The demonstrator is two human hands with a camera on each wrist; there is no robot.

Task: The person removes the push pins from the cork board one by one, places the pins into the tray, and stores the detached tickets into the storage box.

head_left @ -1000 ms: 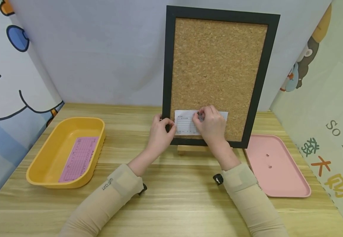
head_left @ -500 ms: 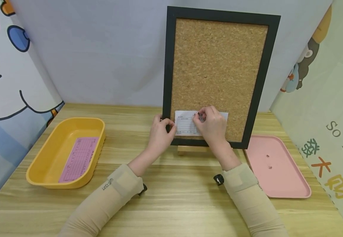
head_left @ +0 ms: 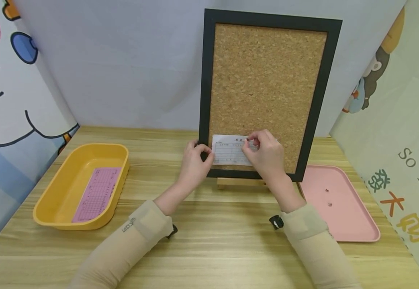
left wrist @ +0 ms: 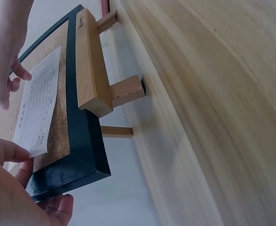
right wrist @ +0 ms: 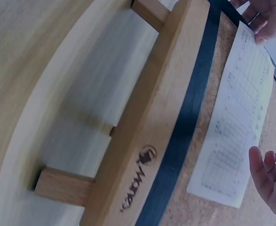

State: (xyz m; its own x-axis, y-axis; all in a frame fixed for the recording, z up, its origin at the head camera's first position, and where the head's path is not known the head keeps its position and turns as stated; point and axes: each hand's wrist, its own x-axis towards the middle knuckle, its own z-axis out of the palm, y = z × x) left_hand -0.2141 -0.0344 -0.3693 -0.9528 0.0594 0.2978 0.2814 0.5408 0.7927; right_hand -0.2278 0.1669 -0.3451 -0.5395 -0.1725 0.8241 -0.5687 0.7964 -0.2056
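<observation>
A white printed slip of paper [head_left: 227,152] lies against the lower part of the cork board [head_left: 267,80], which has a black frame. My left hand [head_left: 195,160] pinches the slip's left edge between thumb and forefinger; its other fingers are behind the frame, as the left wrist view shows. My right hand [head_left: 270,154] pinches a small dark pin [head_left: 247,139] in front of the slip's upper edge. In the right wrist view a thin needle shows at the fingertips of the right hand [right wrist: 272,174]. The right hand hides the slip's right end in the head view.
A wooden easel [left wrist: 93,61] bears the board. On the left stands a yellow bin [head_left: 50,192] with a pink printed slip [head_left: 97,194] inside. A pink tray [head_left: 350,220] at the right carries two small pins [head_left: 330,204].
My right hand has shifted slightly to the right with the pin, baring more of the slip's printed heading. My left hand stays at the slip's left edge.
</observation>
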